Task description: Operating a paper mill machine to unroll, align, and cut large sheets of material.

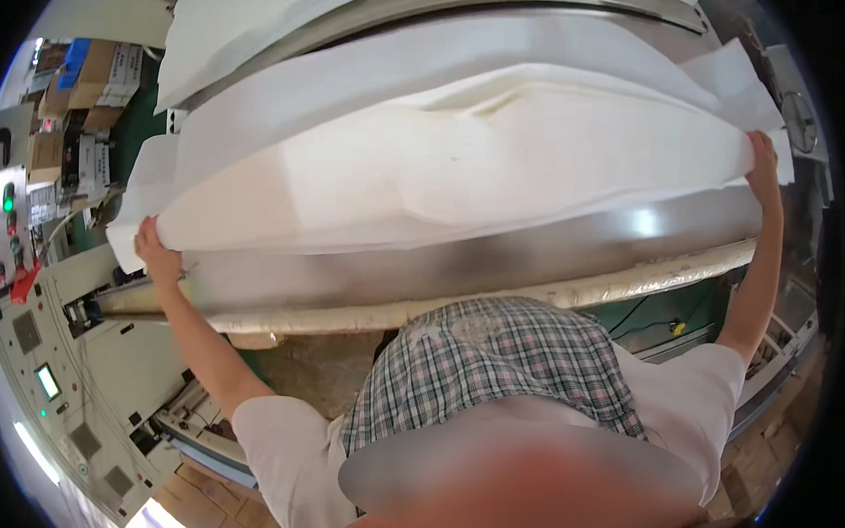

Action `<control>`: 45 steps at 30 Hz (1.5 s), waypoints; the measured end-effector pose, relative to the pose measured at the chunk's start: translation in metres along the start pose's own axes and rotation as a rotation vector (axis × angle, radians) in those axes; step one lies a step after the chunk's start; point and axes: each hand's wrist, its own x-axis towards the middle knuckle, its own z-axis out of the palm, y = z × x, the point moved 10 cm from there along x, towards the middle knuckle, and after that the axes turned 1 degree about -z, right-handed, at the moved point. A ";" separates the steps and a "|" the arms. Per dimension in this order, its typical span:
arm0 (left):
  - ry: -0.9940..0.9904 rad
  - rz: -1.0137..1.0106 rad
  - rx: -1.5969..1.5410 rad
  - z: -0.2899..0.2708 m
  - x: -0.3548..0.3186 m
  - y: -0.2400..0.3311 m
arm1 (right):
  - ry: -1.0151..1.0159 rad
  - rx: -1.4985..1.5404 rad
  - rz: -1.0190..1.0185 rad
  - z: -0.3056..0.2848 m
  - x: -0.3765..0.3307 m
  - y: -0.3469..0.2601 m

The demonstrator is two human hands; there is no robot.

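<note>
A wide white sheet (510, 155) stretches between my two hands over a smooth metal surface (347, 280). My left hand (156, 250) is closed on the sheet's left end. At the far right my right hand (764, 164) grips the other end, with that arm reaching out almost straight. The held sheet bulges and creases in its middle, near its far edge. Behind it lies more white sheet material (354, 89), partly covered by the held piece. Whether the two are one sheet or separate layers I cannot tell.
A pale wrapped roller (495, 308) runs along the machine's near edge, close to my plaid apron (493, 369). On the left stands a control panel (10, 212) with lit buttons, and beyond it stacked cardboard boxes (92, 71). A metal bar (506, 2) crosses the far side.
</note>
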 end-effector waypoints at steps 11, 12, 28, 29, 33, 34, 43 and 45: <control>-0.287 -0.186 0.040 0.044 -0.160 0.013 | -0.161 0.022 0.138 0.053 -0.139 -0.034; -0.313 -0.187 0.053 0.053 -0.175 0.002 | -0.199 0.022 0.162 0.057 -0.141 -0.037; -1.455 -0.361 0.128 0.165 -0.092 0.000 | -1.143 -0.180 0.097 0.162 -0.024 0.015; -1.463 -0.331 0.161 0.177 -0.082 0.015 | -1.241 -0.248 0.043 0.178 -0.017 0.016; -1.438 -0.321 0.033 0.195 -0.071 0.016 | -1.332 -0.405 -0.154 0.197 0.010 0.028; -1.422 -0.309 0.052 0.189 -0.069 0.024 | -1.285 -0.363 -0.088 0.197 0.014 0.032; -0.156 -0.256 -0.586 0.021 -0.009 0.136 | -0.385 0.601 0.091 0.125 0.051 -0.011; -0.222 -0.282 -0.908 0.009 -0.019 0.212 | -0.199 0.716 0.033 0.063 0.072 -0.151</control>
